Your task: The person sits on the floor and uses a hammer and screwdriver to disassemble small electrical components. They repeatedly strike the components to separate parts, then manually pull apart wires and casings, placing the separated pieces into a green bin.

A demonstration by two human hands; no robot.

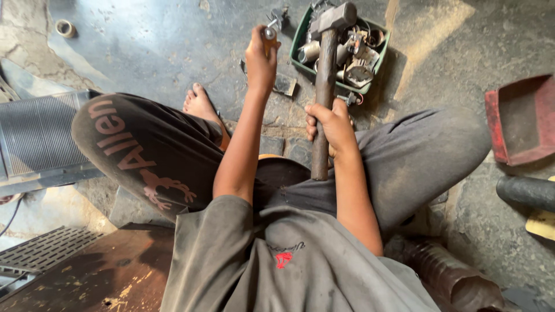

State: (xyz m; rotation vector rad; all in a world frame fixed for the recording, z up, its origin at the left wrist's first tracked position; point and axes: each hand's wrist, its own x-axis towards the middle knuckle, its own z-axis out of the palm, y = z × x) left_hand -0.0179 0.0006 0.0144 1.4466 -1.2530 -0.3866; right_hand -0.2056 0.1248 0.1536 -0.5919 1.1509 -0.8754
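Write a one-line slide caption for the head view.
Seated on a workshop floor, right hand grips a hammer while left hand holds a small tool beside a green tray of metal parts.

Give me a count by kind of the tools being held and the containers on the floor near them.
Hammers: 1, hammer in the right hand
Chisel-like tools: 1, tool in the left hand
Green trays: 1
Red trays: 1
Total: 4

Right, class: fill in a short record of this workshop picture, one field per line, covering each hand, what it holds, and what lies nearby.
Left hand: left hand closed round a small metal tool held over the floor
Right hand: right hand gripping the hammer by its wooden handle, head raised
Ahead: green tray of metal scrap
Right side: red metal pan
Posture: seated, one bare foot showing
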